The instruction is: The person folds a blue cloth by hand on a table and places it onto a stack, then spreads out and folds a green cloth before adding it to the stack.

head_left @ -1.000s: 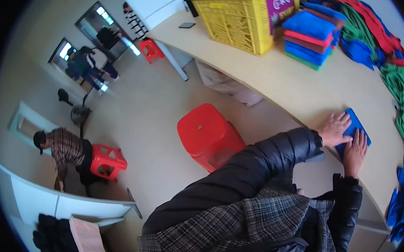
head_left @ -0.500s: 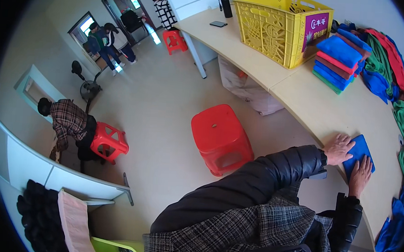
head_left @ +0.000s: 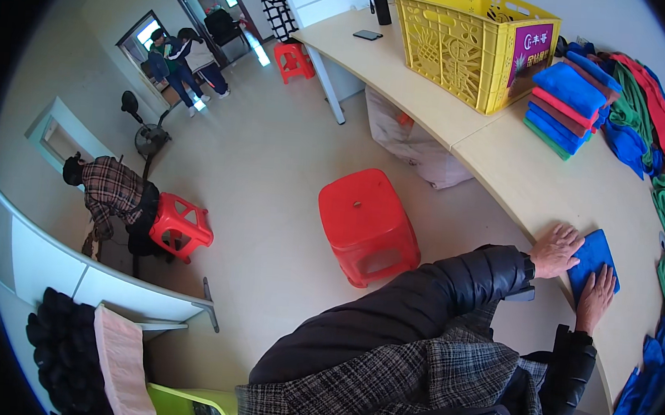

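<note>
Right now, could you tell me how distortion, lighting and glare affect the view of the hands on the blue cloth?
Head view: the fisheye bends the table edge and blacks out the corners; soft, even light, no glare on the blue cloth; left hand and right hand look sharp, though small near the rim.

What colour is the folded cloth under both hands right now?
Blue. The folded cloth lies flat on the table under the left hand and right hand; head view.
</note>
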`<state>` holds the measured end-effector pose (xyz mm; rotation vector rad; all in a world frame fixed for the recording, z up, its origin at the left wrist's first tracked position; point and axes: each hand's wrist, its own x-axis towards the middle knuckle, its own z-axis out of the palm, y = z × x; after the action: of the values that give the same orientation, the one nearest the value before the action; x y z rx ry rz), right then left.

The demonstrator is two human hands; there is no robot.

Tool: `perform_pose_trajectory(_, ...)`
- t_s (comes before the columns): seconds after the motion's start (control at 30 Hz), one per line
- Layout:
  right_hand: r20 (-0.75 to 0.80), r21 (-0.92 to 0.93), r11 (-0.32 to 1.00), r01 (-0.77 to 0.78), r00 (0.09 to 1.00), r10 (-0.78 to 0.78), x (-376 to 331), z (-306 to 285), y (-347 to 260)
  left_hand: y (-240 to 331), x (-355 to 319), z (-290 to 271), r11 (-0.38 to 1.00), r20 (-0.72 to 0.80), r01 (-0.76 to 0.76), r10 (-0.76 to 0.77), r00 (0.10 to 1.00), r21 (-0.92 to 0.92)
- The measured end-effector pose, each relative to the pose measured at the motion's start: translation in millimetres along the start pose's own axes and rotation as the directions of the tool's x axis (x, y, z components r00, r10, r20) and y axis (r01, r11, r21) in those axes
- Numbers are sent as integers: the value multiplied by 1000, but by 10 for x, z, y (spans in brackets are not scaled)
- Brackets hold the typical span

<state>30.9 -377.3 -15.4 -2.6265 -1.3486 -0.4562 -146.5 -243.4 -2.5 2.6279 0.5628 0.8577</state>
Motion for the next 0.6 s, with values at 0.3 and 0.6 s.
perform_pose_trajectory(0.3,-18,4,1000,1,1000,-1,-49,-7,15,221,50,-5,998,-100,-25,20,995,-50)
perform_pose_trajectory(0.6,-6,69,987,147,989,-147,-57,-273,-169,548,467,199,931,-61,-257,250,966,-258)
